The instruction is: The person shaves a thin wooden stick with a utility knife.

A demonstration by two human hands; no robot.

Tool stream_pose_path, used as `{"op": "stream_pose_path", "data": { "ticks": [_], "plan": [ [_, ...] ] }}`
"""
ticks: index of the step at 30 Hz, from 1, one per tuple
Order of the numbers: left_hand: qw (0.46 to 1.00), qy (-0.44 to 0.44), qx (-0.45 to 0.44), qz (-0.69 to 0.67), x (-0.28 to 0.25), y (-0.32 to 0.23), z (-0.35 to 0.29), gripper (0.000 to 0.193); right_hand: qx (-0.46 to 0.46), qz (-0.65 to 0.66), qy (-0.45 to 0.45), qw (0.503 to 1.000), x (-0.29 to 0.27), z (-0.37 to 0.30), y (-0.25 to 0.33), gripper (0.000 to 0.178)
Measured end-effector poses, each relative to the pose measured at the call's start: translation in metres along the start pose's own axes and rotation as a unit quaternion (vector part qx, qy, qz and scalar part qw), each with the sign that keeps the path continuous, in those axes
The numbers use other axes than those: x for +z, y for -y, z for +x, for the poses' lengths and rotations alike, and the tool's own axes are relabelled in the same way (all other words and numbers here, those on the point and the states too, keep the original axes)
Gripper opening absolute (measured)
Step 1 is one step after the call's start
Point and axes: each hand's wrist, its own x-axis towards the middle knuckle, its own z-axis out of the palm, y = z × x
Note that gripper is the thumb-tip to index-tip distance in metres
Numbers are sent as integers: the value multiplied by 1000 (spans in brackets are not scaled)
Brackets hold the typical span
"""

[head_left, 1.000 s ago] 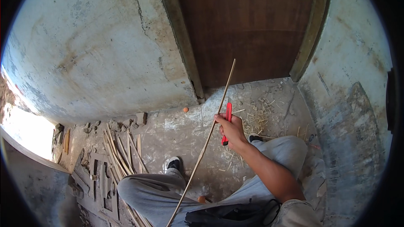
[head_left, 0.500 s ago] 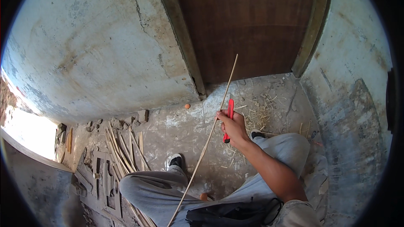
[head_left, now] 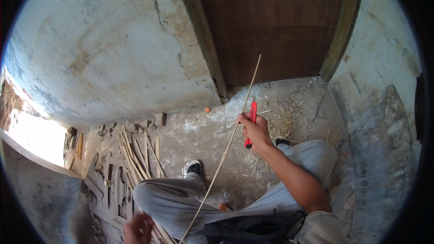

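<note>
My right hand [head_left: 256,132] is closed around a red utility knife [head_left: 253,119], whose blade end points up and away. Between the same hand's thumb and fingertips is a long, thin pale strip of wood or bamboo [head_left: 221,160]. The strip slants from in front of the door down across my left leg to the lower edge. My left hand [head_left: 139,229] is at the lower left, beside my left knee and over the pile of strips. It is smeared by motion, so its fingers cannot be read, and it is apart from the held strip.
Long pale strips [head_left: 133,153] lie in a pile left of my leg, beside a dusty cut-out panel [head_left: 110,190]. Curled shavings [head_left: 282,124] litter the floor before a brown door [head_left: 271,27]. A small orange ball-like thing [head_left: 207,110] lies near the wall [head_left: 113,54].
My left hand has come into view at the lower left. The whole scene has shifted slightly to the right, while my right hand keeps hold of the knife and strip.
</note>
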Motion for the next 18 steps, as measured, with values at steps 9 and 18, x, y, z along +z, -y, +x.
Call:
{"op": "stream_pose_path", "data": {
  "ticks": [9, 18],
  "plan": [
    [961, 35, 48, -269, 59, -55, 177, 39, -3, 2, 8, 1000, 9, 1, 4, 16],
    [878, 248, 37, -408, 63, -72, 214, 31, -3, 9, 9, 1000, 3, 4, 13, 13]
  ]
}}
